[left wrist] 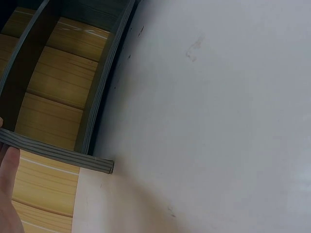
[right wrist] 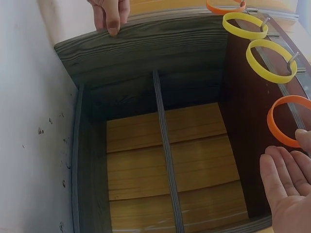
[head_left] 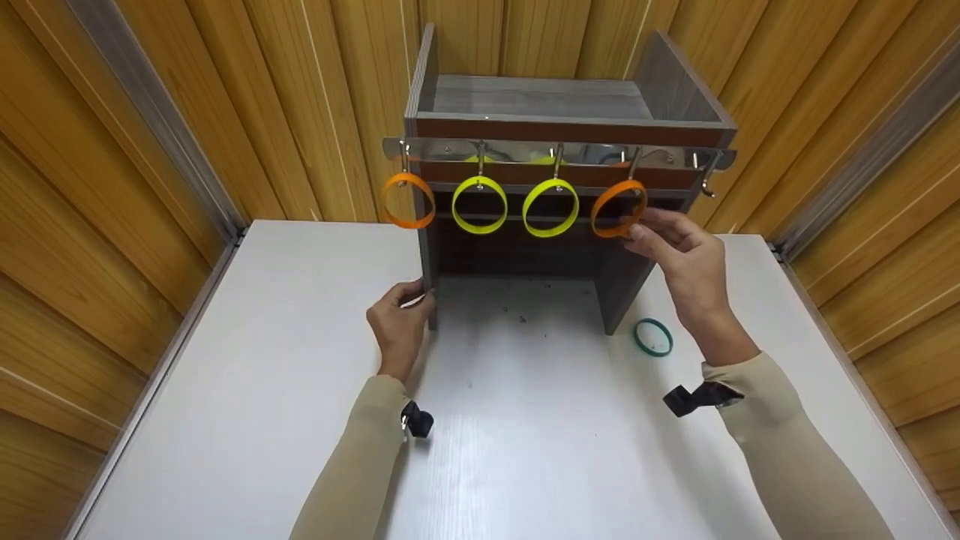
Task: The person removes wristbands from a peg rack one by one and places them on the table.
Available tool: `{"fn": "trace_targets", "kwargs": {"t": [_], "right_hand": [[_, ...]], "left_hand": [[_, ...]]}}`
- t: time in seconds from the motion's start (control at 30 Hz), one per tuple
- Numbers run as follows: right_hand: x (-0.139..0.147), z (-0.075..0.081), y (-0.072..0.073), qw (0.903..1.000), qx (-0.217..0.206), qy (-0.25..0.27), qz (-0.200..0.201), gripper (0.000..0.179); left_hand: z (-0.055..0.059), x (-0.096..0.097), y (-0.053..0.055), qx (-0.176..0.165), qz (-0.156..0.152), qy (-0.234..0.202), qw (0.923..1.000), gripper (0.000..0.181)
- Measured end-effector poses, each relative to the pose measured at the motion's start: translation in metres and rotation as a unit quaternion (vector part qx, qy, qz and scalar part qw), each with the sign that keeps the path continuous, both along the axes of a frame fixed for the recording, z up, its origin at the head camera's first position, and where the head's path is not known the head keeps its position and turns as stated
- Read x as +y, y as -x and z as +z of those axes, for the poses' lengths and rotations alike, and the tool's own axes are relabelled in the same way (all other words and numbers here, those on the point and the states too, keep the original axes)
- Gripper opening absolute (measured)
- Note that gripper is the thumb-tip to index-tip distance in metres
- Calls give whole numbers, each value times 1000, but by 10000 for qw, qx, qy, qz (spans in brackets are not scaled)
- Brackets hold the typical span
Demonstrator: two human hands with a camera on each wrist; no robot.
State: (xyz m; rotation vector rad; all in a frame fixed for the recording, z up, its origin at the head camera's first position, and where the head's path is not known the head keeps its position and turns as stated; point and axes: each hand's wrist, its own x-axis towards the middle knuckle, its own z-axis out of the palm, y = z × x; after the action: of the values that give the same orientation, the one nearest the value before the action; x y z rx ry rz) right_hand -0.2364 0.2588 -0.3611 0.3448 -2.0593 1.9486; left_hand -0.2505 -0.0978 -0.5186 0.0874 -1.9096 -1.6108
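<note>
A grey wooden shelf unit (head_left: 525, 255) stands on the white table, with a metal hook rail (head_left: 517, 152) across its front. My left hand (head_left: 401, 322) pinches the edge of its left side panel (left wrist: 58, 153). At the rail's right, my right hand (head_left: 690, 266) pinches the lower edge of an orange ring (right wrist: 277, 121) hanging from a hook, thumb in front. Two yellow rings (head_left: 480, 229) (head_left: 551, 232) hang from the middle hooks, another orange ring (head_left: 409, 223) from the leftmost. The right-end hook (head_left: 707, 184) bears no ring.
A teal ring (head_left: 653, 354) lies on the white table (head_left: 525, 450), right of the unit. Small dark specks dot the tabletop between the side panels. Wood-patterned walls (head_left: 112, 187) with metal corner posts surround the table.
</note>
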Motion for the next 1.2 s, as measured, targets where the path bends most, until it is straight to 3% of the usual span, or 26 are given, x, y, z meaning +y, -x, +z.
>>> {"fn": "trace_targets", "kwargs": {"t": [0.4, 0.73, 1.2], "right_hand": [[-3, 3, -2, 9996, -66, 252, -49, 32], [-5, 9, -4, 9976, 334, 593, -114, 29], [-7, 20, -13, 9948, 413, 897, -245, 28]], "left_hand": [[-1, 1, 0, 11, 8, 16, 10000, 16], [0, 0, 0, -175, 13, 67, 9998, 16], [0, 0, 0, -146, 23, 63, 9999, 16]]}}
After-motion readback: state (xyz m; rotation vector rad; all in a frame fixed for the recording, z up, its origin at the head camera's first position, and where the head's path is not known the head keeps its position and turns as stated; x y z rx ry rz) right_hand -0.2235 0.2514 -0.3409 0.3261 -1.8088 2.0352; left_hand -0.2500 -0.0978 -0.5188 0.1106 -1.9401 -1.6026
